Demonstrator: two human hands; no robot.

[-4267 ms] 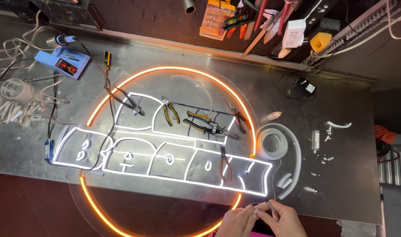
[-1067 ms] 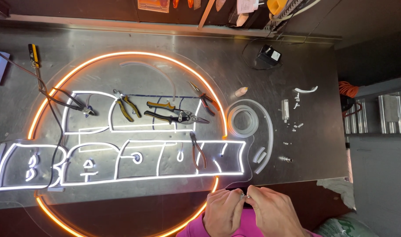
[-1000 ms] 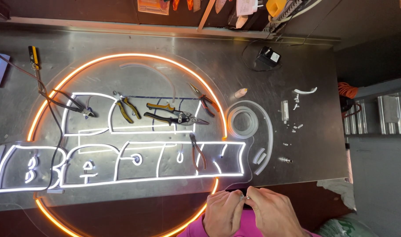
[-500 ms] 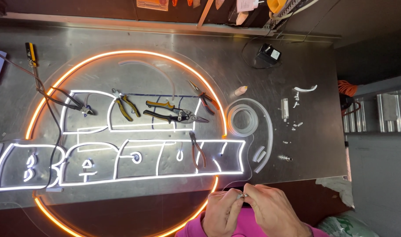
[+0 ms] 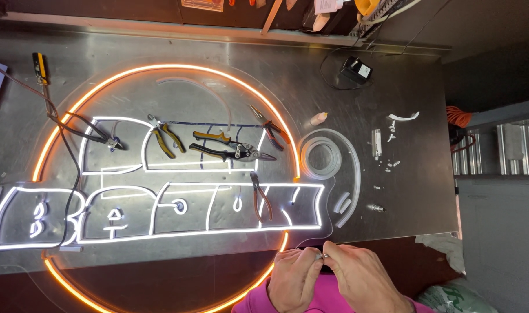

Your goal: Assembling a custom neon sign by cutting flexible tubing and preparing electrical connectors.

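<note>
My left hand [image 5: 294, 277] and my right hand [image 5: 357, 275] meet at the near edge of the metal table [image 5: 392, 69], fingertips pinched together on a small pale piece [image 5: 321, 255] between them. Just beyond the hands lies a round clear panel with a glowing orange ring [image 5: 160, 68] and lit white outline shapes [image 5: 160, 208]. Pink sleeves show at the bottom edge.
Several pliers and cutters [image 5: 230, 148] lie on the panel. A coil of translucent tubing [image 5: 322, 157] and small cut bits [image 5: 386, 150] sit to its right, with a black power adapter [image 5: 356, 69] at the back. A yellow-handled tool [image 5: 40, 66] rests far left.
The view has shifted left to right across the table since the earliest frame. My hands stay together at the near edge, fingers working slightly on the small piece.
</note>
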